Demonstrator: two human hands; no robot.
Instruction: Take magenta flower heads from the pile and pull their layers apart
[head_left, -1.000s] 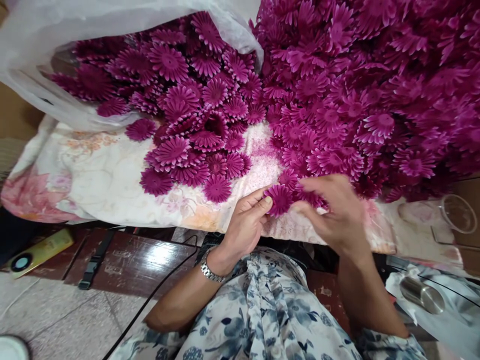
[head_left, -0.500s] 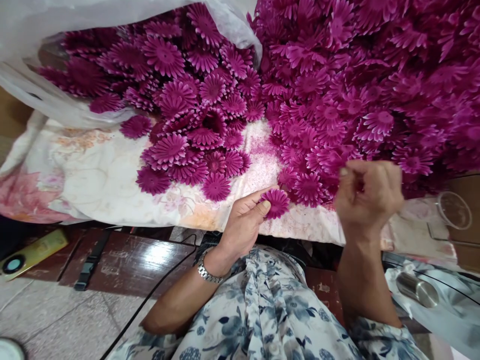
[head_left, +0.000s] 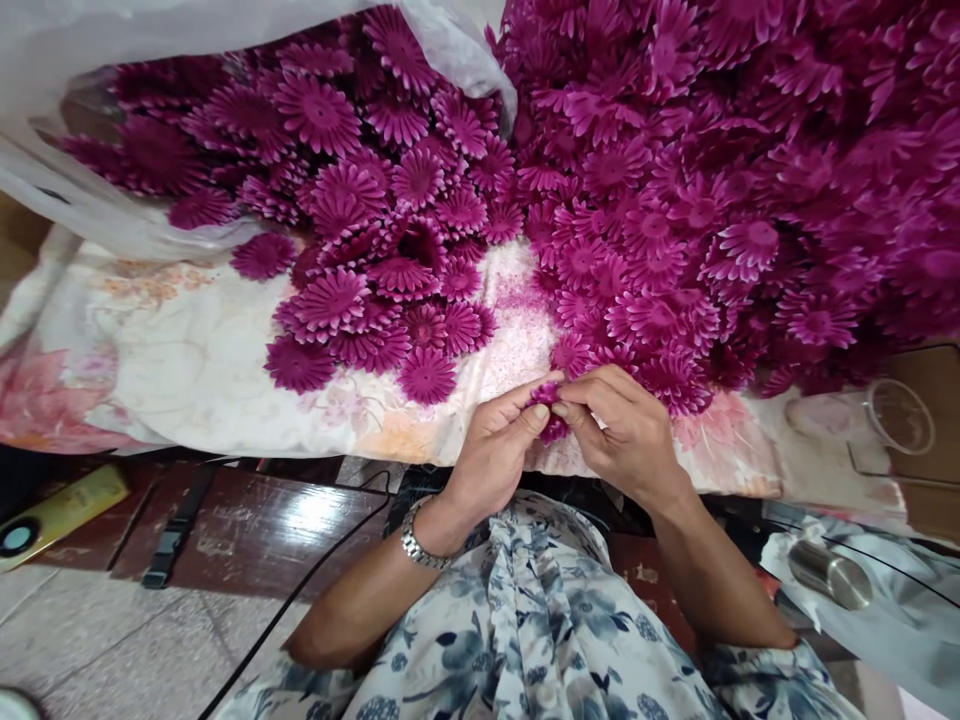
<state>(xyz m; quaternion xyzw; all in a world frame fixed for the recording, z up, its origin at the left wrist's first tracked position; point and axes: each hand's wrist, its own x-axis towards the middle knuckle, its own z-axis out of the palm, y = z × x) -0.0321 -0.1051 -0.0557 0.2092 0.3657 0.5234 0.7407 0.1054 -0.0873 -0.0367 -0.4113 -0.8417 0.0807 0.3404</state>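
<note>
The left hand [head_left: 491, 450] pinches a flower [head_left: 555, 430] with thumb and forefinger at the worktop's [head_left: 187, 350] near edge. The flower sits directly between both hands. The right hand [head_left: 626, 430] pinches its other side, with the pile [head_left: 712, 180] just beyond.

The one camera rode on the person's head and looked forward and steeply down, close over the left hand [head_left: 491, 452] and right hand [head_left: 626, 432], which met on a single flower [head_left: 556, 431] just below mid-frame. The person's lap [head_left: 540, 620] filled the bottom edge, while the flower heap [head_left: 712, 180] on the cloth-covered table [head_left: 187, 360] ran off the top and right.
</note>
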